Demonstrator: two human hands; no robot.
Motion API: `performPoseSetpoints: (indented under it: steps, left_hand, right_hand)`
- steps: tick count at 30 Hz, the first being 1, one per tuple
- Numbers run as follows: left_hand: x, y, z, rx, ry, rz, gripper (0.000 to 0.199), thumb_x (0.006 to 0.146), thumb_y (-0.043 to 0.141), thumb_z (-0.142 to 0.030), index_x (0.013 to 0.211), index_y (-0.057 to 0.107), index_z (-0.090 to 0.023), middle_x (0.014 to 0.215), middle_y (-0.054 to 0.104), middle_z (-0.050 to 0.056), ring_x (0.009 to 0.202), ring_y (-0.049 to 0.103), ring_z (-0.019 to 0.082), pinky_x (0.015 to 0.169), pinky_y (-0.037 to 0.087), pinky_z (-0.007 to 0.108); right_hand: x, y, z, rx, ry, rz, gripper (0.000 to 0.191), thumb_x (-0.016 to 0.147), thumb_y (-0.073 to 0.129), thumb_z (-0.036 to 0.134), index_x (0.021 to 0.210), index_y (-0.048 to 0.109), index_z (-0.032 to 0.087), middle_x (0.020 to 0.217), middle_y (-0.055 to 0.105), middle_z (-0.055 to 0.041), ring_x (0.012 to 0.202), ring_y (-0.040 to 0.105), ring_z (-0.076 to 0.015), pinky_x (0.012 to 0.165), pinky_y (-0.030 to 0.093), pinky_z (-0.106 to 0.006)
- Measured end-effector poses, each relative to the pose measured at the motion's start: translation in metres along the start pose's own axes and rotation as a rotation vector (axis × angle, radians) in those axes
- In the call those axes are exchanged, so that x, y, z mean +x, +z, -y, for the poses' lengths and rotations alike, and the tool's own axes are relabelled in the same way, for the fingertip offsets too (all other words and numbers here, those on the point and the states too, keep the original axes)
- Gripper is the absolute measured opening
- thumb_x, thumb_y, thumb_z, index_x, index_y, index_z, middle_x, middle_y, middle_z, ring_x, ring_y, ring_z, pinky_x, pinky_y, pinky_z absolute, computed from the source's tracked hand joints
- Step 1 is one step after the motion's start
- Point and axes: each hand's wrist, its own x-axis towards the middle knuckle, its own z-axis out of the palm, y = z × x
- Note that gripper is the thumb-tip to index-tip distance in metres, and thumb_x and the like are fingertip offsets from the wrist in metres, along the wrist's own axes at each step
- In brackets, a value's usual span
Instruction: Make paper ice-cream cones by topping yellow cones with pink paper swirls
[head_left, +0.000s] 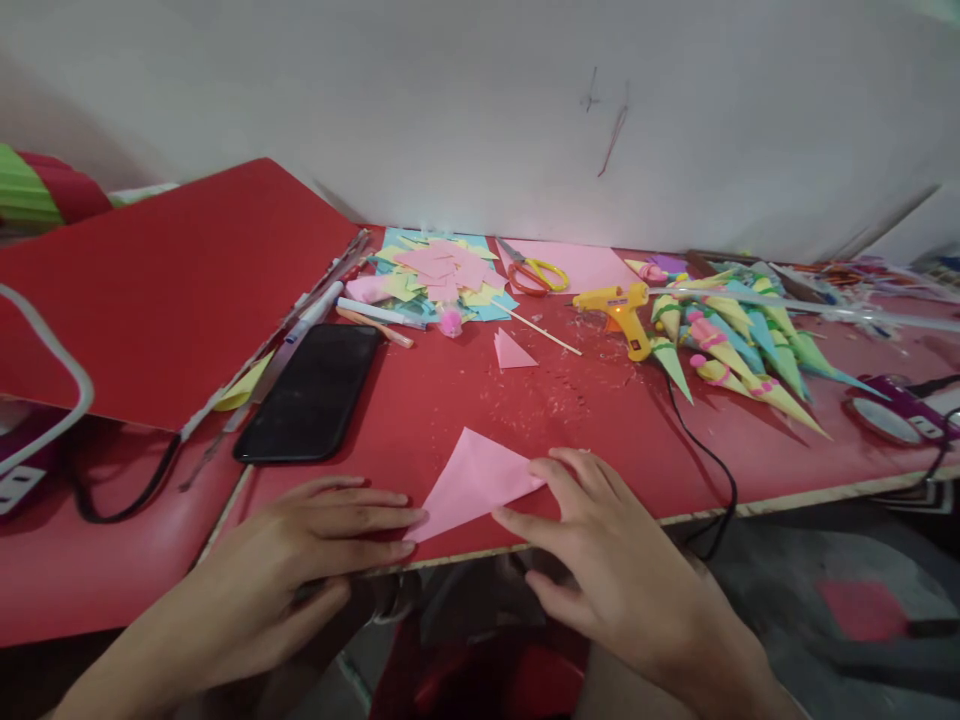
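A pink sheet of paper (476, 482), folded to a triangle with a crease, lies flat at the table's front edge. The fingertips of my left hand (300, 545), stretched out, rest on its left corner. At the right corner my right hand (600, 540) touches the paper with spread fingers, its thumb apart from the sheet below the table edge. Just behind is a small folded pink paper piece (513, 350). A black phone (311, 395) lies beyond my left hand.
A yellow glue gun (626, 315) with a black cord lies beside several paper cones (750, 340). Scissors (536, 275), a thin stick (540, 330), cut paper pieces (442, 268) and pens (315, 310) lie at the back. A red board (180, 290) leans at the left.
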Motion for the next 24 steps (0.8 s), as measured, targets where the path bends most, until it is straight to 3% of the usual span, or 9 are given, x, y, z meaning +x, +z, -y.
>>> performPoseSetpoints:
  steps: [5, 10, 14, 17, 20, 24]
  left_hand:
    - [0.0, -0.003, 0.007, -0.022, 0.043, 0.07, 0.047, 0.075, 0.045, -0.016, 0.113, 0.054, -0.042, 0.121, 0.057, -0.009, 0.111, 0.053, 0.016, 0.094, 0.043, 0.031]
    - [0.003, -0.003, 0.006, -0.054, 0.026, -0.001, 0.044, 0.074, 0.042, -0.015, 0.104, 0.061, -0.041, 0.111, 0.064, -0.009, 0.107, 0.056, 0.015, 0.096, 0.04, 0.033]
    - [0.009, -0.008, 0.003, -0.032, 0.064, 0.044, 0.044, 0.072, 0.044, -0.012, 0.102, 0.062, -0.039, 0.108, 0.066, -0.008, 0.105, 0.057, 0.015, 0.097, 0.039, 0.033]
    - [0.016, -0.012, -0.002, -0.025, 0.07, 0.048, 0.039, 0.072, 0.043, -0.011, 0.095, 0.065, -0.033, 0.102, 0.068, -0.005, 0.101, 0.058, 0.015, 0.094, 0.041, 0.031]
    - [0.025, -0.01, -0.009, -0.021, 0.015, 0.021, 0.027, 0.075, 0.042, -0.014, 0.081, 0.066, -0.026, 0.095, 0.068, 0.0, 0.091, 0.06, 0.016, 0.084, 0.045, 0.029]
    - [0.039, 0.001, -0.015, 0.086, -0.118, -0.006, 0.014, 0.075, 0.053, -0.028, 0.082, 0.063, -0.021, 0.084, 0.065, 0.003, 0.076, 0.06, 0.018, 0.068, 0.046, 0.028]
  right_hand:
    - [-0.006, -0.003, -0.012, -0.045, 0.118, -0.045, 0.031, 0.072, 0.063, 0.03, 0.103, 0.063, 0.032, 0.105, 0.058, -0.0071, 0.105, 0.046, -0.0276, 0.087, 0.041, -0.044]
    - [-0.007, -0.007, -0.014, -0.115, 0.193, -0.057, 0.026, 0.071, 0.062, 0.025, 0.097, 0.066, 0.029, 0.091, 0.06, -0.0063, 0.089, 0.052, -0.0244, 0.078, 0.044, -0.041]
    - [-0.002, -0.007, -0.018, -0.203, 0.29, -0.109, 0.016, 0.077, 0.055, 0.025, 0.083, 0.07, 0.021, 0.087, 0.06, -0.0084, 0.086, 0.053, -0.0251, 0.08, 0.042, -0.043]
    - [0.006, -0.003, -0.023, -0.191, 0.374, -0.183, 0.022, 0.083, 0.048, 0.024, 0.08, 0.067, 0.016, 0.086, 0.059, -0.009, 0.084, 0.053, -0.0242, 0.081, 0.041, -0.042]
    - [0.015, 0.003, -0.022, -0.027, 0.24, -0.204, 0.024, 0.083, 0.05, 0.028, 0.103, 0.06, 0.019, 0.098, 0.058, -0.0078, 0.092, 0.051, -0.0229, 0.084, 0.04, -0.039]
    - [0.023, 0.009, -0.015, 0.201, -0.047, -0.044, 0.039, 0.075, 0.061, 0.036, 0.111, 0.054, 0.024, 0.11, 0.053, -0.0053, 0.101, 0.047, -0.0214, 0.084, 0.042, -0.034]
